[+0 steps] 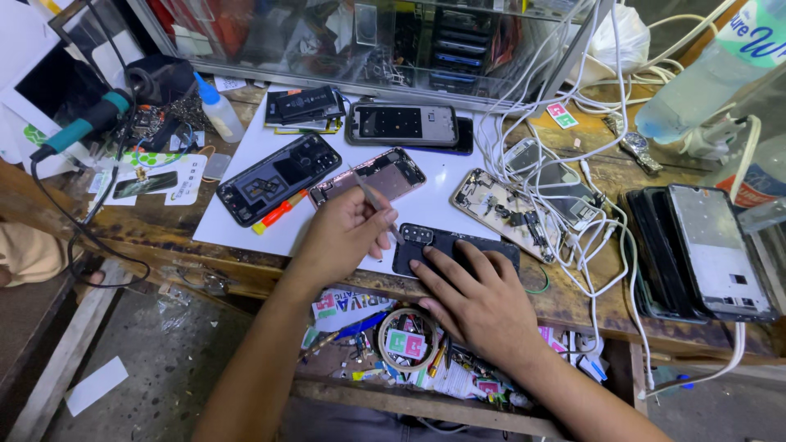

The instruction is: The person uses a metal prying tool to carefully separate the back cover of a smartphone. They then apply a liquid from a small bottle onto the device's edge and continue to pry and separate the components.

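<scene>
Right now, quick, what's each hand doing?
Left hand: closed on tweezers.
Right hand: open, flat on the dark phone.

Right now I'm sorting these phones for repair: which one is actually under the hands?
The black phone at the white mat's front edge: the right hand presses it flat, the left hand works tweezers at its camera end.

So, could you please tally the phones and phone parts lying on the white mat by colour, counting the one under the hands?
Black opened phone shells: 2 – one at the mat's left, one under the right hand at the mat's front
Grey rectangular phone frame: 1
Pink opened phone shell: 1
Gold opened phone shell: 1
Total: 5

The left hand holds thin metal tweezers.
</scene>
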